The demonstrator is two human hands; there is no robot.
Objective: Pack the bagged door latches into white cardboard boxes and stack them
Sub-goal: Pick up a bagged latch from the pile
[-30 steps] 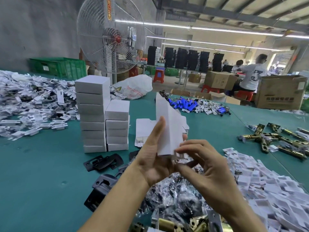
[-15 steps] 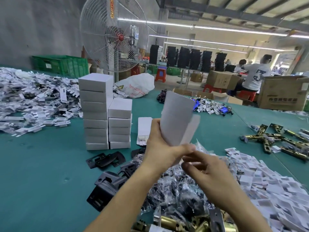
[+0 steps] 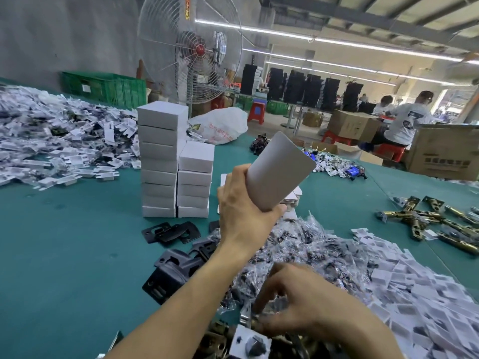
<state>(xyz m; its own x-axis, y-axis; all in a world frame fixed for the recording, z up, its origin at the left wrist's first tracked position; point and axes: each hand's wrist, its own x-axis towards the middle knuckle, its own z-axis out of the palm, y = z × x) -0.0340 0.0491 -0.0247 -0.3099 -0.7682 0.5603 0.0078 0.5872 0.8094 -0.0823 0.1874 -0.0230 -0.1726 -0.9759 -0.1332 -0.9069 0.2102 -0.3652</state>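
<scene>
Head cam: your left hand (image 3: pixel 243 216) is wrapped around a white cardboard box (image 3: pixel 278 172), tilted toward 1 o'clock above the bagged door latches (image 3: pixel 293 244). Your right hand (image 3: pixel 298 304) sits at 6 o'clock, fingers curled into the pile; can't tell if it's gripping anything. Two stacks of boxes (image 3: pixel 176 164) stand at 10 o'clock on the green table (image 3: pixel 64 242).

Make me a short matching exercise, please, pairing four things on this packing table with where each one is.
1. white box
2. stacked boxes
3. brass latches
4. black plates

a. far right of the table
b. held up in the left hand
c. flat in front of the stacks
d. left of the raised hand, in two columns

Pairs: 1-b, 2-d, 3-a, 4-c
</scene>
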